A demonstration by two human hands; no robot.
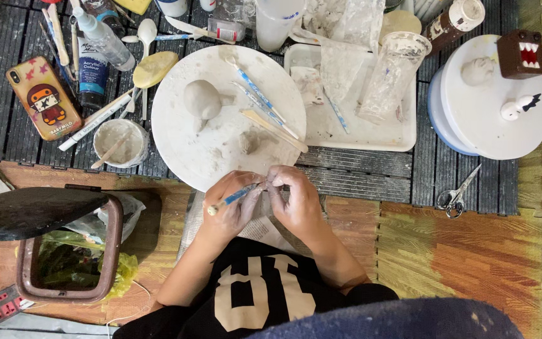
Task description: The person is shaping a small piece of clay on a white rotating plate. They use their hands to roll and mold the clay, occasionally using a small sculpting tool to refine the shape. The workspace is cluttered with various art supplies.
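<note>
My left hand (232, 204) grips a thin blue-handled sculpting tool (233, 196), its tip aimed at my right hand. My right hand (293, 196) pinches something small at its fingertips; clay-smeared fingers hide what it is. Both hands meet just below the near edge of a round white board (177, 135). On the board lie a rounded grey clay lump (202, 99), a smaller clay piece (249, 141) and several modelling tools (265, 107).
A white tray (377, 135) with a clear plastic cup (393, 78) sits right of the board. Farther right is a white turntable (490, 135) with a clay piece and small figures. Scissors (455, 198), a phone (44, 97), a small bowl (120, 143) and a bin (70, 251) are around.
</note>
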